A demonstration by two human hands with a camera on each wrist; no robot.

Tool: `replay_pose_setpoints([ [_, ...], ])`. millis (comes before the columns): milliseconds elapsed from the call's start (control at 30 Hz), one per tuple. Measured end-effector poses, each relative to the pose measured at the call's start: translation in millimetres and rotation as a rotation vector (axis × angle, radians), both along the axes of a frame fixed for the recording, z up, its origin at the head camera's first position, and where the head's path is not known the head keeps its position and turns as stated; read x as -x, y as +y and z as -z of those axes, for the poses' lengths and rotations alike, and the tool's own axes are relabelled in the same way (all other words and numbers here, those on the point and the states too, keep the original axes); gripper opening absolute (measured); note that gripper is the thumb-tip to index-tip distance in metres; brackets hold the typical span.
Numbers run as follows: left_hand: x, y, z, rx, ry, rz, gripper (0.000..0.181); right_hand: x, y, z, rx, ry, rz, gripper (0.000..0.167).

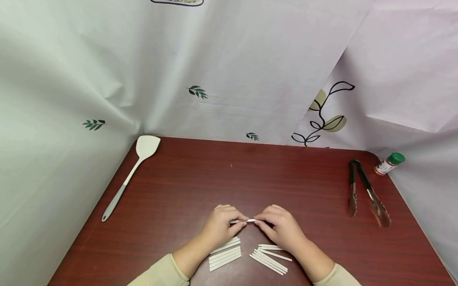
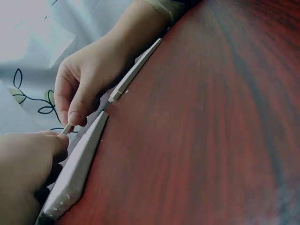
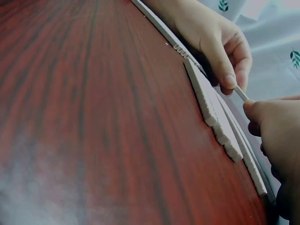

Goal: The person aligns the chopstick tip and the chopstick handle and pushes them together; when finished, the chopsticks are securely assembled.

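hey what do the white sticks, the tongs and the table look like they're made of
Sticks: perhaps chalk or plaster, matte white, with rough-looking ends; pale wood isn't ruled out.
Tongs: probably metal ends, grey and shiny; the black handles could be plastic or rubber.
Table: reddish-brown with dark streaked grain and a slight sheen, so wood or wood-look laminate.

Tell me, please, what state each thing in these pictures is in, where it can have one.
Left-hand grip, pinching the held white stick
Right-hand grip, pinching the same stick
Held white stick, raised
Left white sticks, lying roughly parallel
Right white sticks, lying at differing angles
Turner spatula, lying flat
Tongs, spread open
Seasoning bottle, green lid on
Leaf-print backdrop, creased
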State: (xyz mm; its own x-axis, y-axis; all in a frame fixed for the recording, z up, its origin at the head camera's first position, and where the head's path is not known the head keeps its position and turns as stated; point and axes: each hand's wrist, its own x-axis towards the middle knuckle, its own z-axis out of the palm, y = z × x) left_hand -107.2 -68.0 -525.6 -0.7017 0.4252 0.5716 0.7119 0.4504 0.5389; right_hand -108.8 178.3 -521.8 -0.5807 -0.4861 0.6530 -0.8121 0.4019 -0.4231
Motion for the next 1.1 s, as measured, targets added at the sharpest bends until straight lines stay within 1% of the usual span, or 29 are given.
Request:
replay_pose_setpoints([
  [133, -0.4, 0.5, 0.4, -0.007, 0.001, 0.008, 0.014, -0.3, -0.6, 0.1, 0.006, 0.0, -0.008, 0.004],
  [267, -1.2, 0.9, 1.5, -0.013, 0.0, 0.022, 0.016, -1.2, -0.7, 0.4, 0.006, -0.003, -0.015, 0.003],
  [400, -1.1, 0.9, 1.0, -0.017, -0.004, 0.044, 0.013, -1.7, -0.6, -0.8, 0.004, -0.002, -0.021, 0.013],
  [533, -0.7, 0.5, -0.1, -0.024, 0.011, 0.067, 0.012, -1.7, -1.4, -1.6, 0.004, -0.005, -0.029, 0.015],
  [633, -0.5, 0.3, -1.2, -0.041, 0.017, 0.068, 0.014, -1.4, -2.4, -2.1, 0.007, -0.011, -0.021, 0.015],
  [700, 0.4, 0.5, -2.1, -0.053, 0.016, 0.059, 0.015, -0.3, -2.7, -2.7, 0.012, 0.001, 0.004, 0.015],
  [733, 0.3, 0.5, -2.0, -0.059, 0.012, 0.051, 0.015, -0.5, -2.8, -2.7, 0.014, 0.004, 0.032, 0.015],
  [833, 0.3, 0.4, -1.1, -0.077, -0.006, 0.027, 0.015, -1.3, -2.1, -2.8, 0.061, -0.015, 0.156, 0.021],
  [867, 0.4, 0.5, -0.7, -0.082, -0.011, 0.018, 0.015, -1.6, -1.8, -2.9, 0.085, -0.04, 0.206, 0.024],
  [900, 0.5, 0.5, -0.4, -0.085, -0.016, 0.01, 0.015, -2.0, -1.4, -3.2, 0.114, -0.083, 0.254, 0.027],
  [967, 0.2, 0.6, -0.1, -0.084, -0.023, -0.001, 0.015, -2.8, -0.8, -4.3, 0.189, -0.208, 0.32, 0.035],
  [1000, 0.0, 0.6, -0.1, -0.078, -0.023, -0.003, 0.016, -2.9, -0.7, -4.8, 0.236, -0.29, 0.334, 0.038],
  [1100, -0.3, 0.9, -0.4, -0.038, -0.028, 0.008, 0.02, -2.9, -0.2, -7.2, 0.434, -0.552, 0.312, 0.05],
])
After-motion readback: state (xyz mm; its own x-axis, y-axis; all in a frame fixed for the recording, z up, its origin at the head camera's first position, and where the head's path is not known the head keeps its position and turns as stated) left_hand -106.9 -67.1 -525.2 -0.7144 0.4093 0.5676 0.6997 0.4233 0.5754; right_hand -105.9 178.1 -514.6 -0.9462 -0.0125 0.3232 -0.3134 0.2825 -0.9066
